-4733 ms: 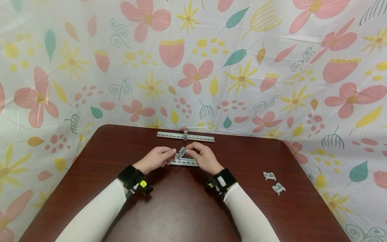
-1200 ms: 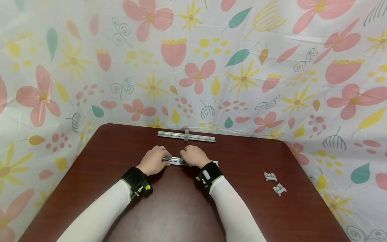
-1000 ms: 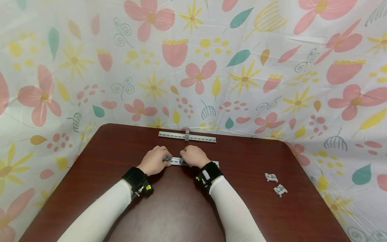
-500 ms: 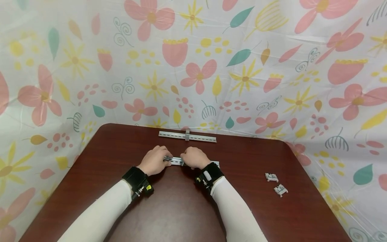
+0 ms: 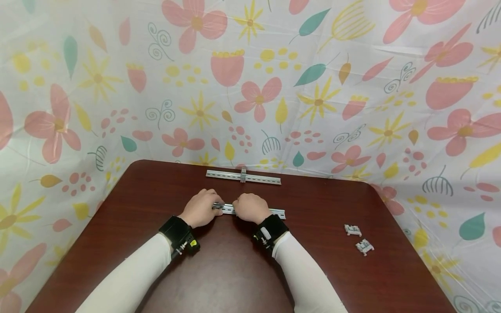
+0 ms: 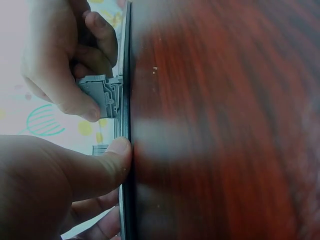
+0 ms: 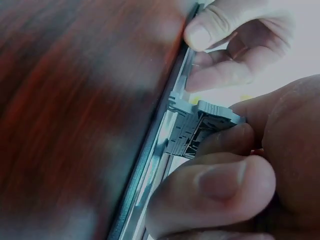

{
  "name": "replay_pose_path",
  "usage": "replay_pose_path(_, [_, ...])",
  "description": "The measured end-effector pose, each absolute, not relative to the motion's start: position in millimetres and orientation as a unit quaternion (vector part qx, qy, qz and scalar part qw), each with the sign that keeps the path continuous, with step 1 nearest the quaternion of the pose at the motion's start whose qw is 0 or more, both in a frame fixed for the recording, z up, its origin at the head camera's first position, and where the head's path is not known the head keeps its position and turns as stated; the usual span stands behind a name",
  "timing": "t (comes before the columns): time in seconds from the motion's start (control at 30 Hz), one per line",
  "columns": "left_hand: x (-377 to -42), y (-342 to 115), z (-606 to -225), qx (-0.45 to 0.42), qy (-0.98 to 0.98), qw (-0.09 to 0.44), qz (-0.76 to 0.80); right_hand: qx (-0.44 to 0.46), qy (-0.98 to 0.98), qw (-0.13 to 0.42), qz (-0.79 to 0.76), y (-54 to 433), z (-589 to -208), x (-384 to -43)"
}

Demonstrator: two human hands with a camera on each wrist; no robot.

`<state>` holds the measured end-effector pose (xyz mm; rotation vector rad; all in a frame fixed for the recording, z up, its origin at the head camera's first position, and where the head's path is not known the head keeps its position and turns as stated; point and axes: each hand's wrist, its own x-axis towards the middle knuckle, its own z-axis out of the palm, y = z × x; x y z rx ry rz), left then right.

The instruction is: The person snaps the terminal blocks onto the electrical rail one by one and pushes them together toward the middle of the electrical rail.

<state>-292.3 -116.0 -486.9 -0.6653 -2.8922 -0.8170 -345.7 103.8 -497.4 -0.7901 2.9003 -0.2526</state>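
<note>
In the head view my left hand point(image 5: 201, 208) grips the nearer slotted metal DIN rail point(image 5: 278, 213) toward its left end; in the left wrist view the thumb presses along the rail's edge. My right hand point(image 5: 252, 208) pinches a grey terminal block point(image 7: 187, 131), which the head view mostly hides behind the knuckles. Seen from the right wrist, the block sits across the rail with one foot at the rail's near edge. Its narrow side and stepped outline show in the left wrist view, between the right hand's fingers and the rail.
Farther back on the dark red table point(image 5: 235, 269) lies a second DIN rail point(image 5: 262, 179) carrying a grey terminal block point(image 5: 243, 174). Two loose terminal blocks, one point(image 5: 352, 230) behind the other point(image 5: 365, 247), lie at the right. A flower-patterned curtain point(image 5: 250, 87) hangs behind.
Earliest, both hands held the terminal block tilted above the rail; afterwards the left hand gripped the rail and the right brought the block onto it. Lately the right hand has lowered slightly toward the person.
</note>
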Motion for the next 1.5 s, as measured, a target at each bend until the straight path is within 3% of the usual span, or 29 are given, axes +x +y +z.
replay_pose_path(0.2, [-293, -116, -487, -0.216, -0.939, 0.031, -0.266, -0.272, 0.958, 0.079, -0.055, 97, -475, -329])
replay_pose_path(0.33, [-293, -116, -488, -0.217, -0.939, 0.032, -0.265, -0.277, 0.957, 0.063, -0.054, 100, -486, -332])
replay_pose_path(0.6, [-294, -116, -488, -0.215, -0.94, 0.036, -0.264, -0.194, 0.974, 0.089, -0.078, 88, -467, -311])
replay_pose_path(1.17, [-295, -115, -493, -0.215, -0.941, 0.039, -0.256, -0.158, 0.981, 0.023, -0.105, 95, -470, -301])
replay_pose_path(1.5, [-293, -117, -491, -0.218, -0.941, 0.035, -0.257, -0.123, 0.983, -0.076, -0.116, 138, -468, -299])
